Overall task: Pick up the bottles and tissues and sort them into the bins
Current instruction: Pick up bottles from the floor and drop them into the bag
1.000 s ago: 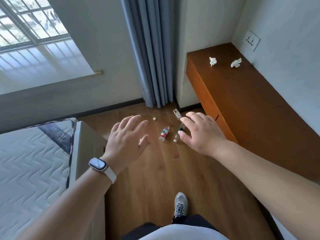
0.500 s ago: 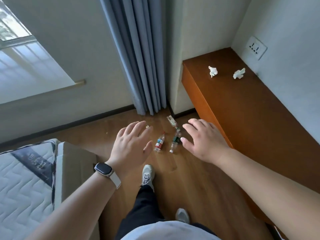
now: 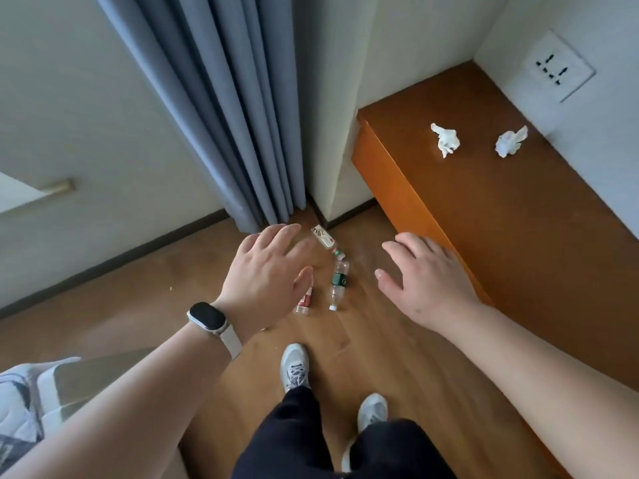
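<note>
**Nothing sorted yet**

On the floor (image 3: 397, 357) and worktop (image 3: 518, 236) all five items wait; no bin shows. Your left hand (image 3: 266, 274) and right hand (image 3: 428, 281) hover, fingers spread wide, holding nothing. Between them lie the green-label bottle (image 3: 339, 281), red-label bottle (image 3: 306, 300) and corner bottle (image 3: 323, 238). The left tissue (image 3: 446, 140) and right tissue (image 3: 511, 141) sit near the worktop's far end.

Blue curtain (image 3: 221, 108), orange cabinet (image 3: 511, 236), socket (image 3: 553, 69)

A grey-blue curtain (image 3: 221, 108) hung at upper centre against pale walls (image 3: 86, 115). Wood floor (image 3: 397, 357) filled the lower middle — an orange-brown cabinet (image 3: 518, 243) ran along the right, under a wall socket (image 3: 558, 69); a mattress (image 3: 17, 409) corner showed lower left.
</note>
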A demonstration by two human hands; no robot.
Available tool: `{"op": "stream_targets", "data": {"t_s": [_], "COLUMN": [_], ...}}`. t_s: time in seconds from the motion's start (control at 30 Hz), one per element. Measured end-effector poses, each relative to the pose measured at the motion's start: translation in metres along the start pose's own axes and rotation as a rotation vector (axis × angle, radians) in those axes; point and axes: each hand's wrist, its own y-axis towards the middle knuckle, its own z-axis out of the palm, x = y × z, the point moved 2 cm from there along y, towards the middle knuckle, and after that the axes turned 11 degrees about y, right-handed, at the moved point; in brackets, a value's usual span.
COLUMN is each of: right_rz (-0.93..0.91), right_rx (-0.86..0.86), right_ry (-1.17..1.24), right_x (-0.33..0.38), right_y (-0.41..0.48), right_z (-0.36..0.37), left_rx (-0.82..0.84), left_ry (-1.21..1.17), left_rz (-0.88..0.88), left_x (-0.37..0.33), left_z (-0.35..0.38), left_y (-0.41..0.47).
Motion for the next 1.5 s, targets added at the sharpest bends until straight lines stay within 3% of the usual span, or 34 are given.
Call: {"op": "stream_targets", "data": {"t_s": [0.27,0.47,0.67,0.83,0.93,1.23,1.5], "right_rz": [0.074,0.106,0.075,0.111,0.154,0.599,0.865], "right_rx": [0.04,0.113,0.201,0.233,0.234,0.053,0.019], "right_ry": [0.127,0.187,0.098,0.078,0.071,0.414,0.7], "right_x": [-0.051,-0.112,-0.163,-0.196,-0.211,-0.23,-0.237], "right_y": [0.054,0.089,0.14,0.186,0.21,0.263,0.274], "right_z": [0.111,0.248,0.396,0.512,0.57,0.678,0.714], "left_rx": [0.084,0.196,0.221,0.341,0.404,0.502,0.6], "left_ry": [-0.033,-0.042,0.004,0.024,-0.007,-0.33,-0.381], "left_rz": [-0.019,-0.062,-0.036,-0.027,-0.103,-0.436,-0.577], "left_x": [0.0,-0.011,-0.011,-0.001,0.011,0.01,0.001], "left_z": [0.139,0.292,0.462,0.592,0.652,0.752,0.787], "left_y": [0.022,0.022,0.021,0.017,0.01,0.0,-0.001]}}
